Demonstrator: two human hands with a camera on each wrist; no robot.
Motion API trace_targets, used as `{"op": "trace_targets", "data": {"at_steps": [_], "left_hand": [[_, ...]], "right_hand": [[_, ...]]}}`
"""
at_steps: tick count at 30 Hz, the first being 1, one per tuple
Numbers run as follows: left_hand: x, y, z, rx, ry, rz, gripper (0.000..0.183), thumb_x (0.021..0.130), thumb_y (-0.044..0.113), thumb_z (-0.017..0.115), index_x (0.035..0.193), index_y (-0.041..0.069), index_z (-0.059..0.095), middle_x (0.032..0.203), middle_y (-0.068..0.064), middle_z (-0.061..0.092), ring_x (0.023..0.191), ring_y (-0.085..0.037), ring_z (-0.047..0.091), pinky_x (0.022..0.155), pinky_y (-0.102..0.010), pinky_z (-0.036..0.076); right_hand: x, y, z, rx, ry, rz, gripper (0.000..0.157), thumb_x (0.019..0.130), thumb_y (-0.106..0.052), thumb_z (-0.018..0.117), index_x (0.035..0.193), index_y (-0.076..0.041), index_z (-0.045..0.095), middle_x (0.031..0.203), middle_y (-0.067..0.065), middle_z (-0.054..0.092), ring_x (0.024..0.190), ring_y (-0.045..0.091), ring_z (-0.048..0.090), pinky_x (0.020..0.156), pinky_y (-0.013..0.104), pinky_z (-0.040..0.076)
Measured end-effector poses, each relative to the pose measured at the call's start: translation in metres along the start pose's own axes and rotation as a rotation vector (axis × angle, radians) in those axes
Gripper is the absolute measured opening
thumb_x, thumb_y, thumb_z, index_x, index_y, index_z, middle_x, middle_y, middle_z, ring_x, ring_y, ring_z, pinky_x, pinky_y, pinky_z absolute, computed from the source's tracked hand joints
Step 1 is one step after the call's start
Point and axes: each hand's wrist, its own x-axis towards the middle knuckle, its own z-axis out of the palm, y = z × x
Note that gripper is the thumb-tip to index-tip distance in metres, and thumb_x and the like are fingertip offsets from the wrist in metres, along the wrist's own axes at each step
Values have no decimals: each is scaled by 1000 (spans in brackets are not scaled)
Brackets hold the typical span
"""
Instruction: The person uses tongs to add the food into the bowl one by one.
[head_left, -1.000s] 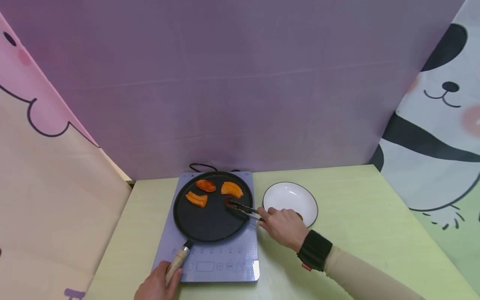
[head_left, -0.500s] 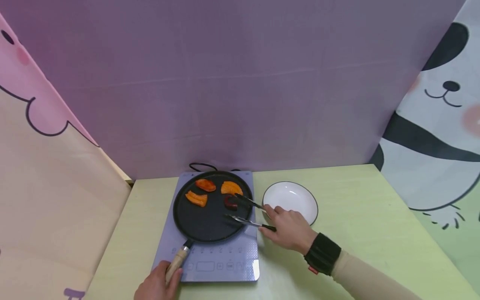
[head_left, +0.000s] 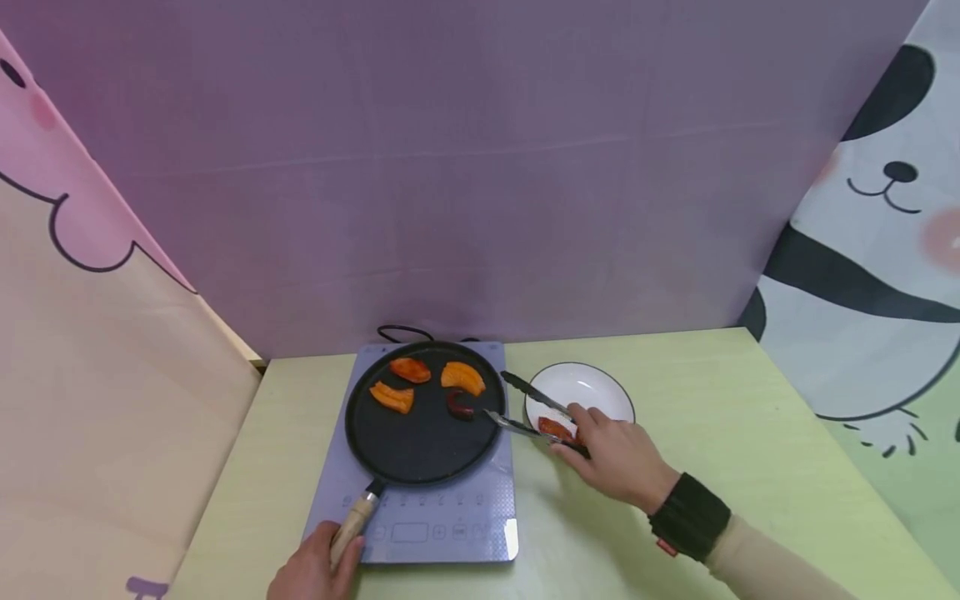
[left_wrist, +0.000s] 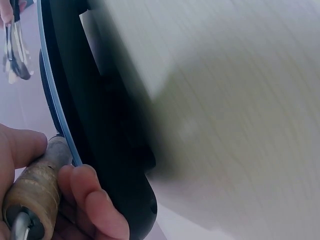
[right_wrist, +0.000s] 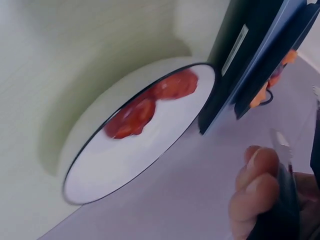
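My left hand (head_left: 315,567) grips the wooden handle (head_left: 352,525) of a flat black frying pan (head_left: 420,454). In the left wrist view, its thumb and fingers wrap that handle (left_wrist: 37,192). My right hand (head_left: 622,462) holds metal tongs with black grips (head_left: 532,393), arms spread and nothing between the tips, over the gap between pan and plate. A dark red curved piece of food (head_left: 459,407) lies in the pan near the tips. Two orange slices (head_left: 462,377) and a reddish-orange piece (head_left: 410,370) lie farther back. Red pieces (right_wrist: 135,117) sit on the white plate (right_wrist: 140,165).
Under the pan is a flat lilac induction cooker (head_left: 442,546) with a touch panel. Its black cord (head_left: 405,330) loops at the back. Purple cloth (head_left: 480,208) hangs behind the pale wooden table (head_left: 720,417), with printed screens on both sides.
The tongs have spread and let go of the dark red piece, which stays in the pan. My right hand has drawn back rightward over the plate. The left hand stays put.
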Motion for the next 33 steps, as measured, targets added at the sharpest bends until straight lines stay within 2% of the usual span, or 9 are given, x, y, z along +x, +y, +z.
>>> {"op": "trace_targets", "data": {"at_steps": [5, 15, 21, 33], "left_hand": [[0, 0, 0, -6, 19, 12, 30, 82, 37, 60, 86, 7, 54, 57, 2, 41, 47, -13, 38, 43, -33, 32], [1, 1, -2, -4, -1, 3, 30, 83, 35, 60, 87, 6, 54, 57, 1, 41, 47, -13, 38, 43, -33, 32], [1, 1, -2, -6, 4, 10, 31, 82, 35, 60, 87, 6, 54, 57, 1, 41, 47, -13, 38, 43, -33, 32], [0, 1, -1, -8, -6, 3, 30, 83, 36, 60, 87, 7, 54, 57, 1, 41, 47, -13, 38, 43, -32, 32]], "right_hand": [[-9, 14, -7, -12, 23, 10, 57, 84, -57, 50, 117, -11, 44, 75, 1, 49, 46, 8, 37, 39, 29, 34], [-26, 36, -5, -63, -40, 51, 52, 83, -51, 54, 115, -11, 48, 77, 6, 54, 50, 14, 45, 41, 34, 38], [-34, 41, -4, -104, -127, 56, 47, 84, -47, 56, 115, -13, 52, 75, 5, 55, 48, 14, 43, 39, 33, 35], [-39, 43, -1, -88, -111, 60, 36, 81, -44, 61, 101, -14, 58, 63, -2, 53, 48, 13, 44, 37, 34, 34]]}}
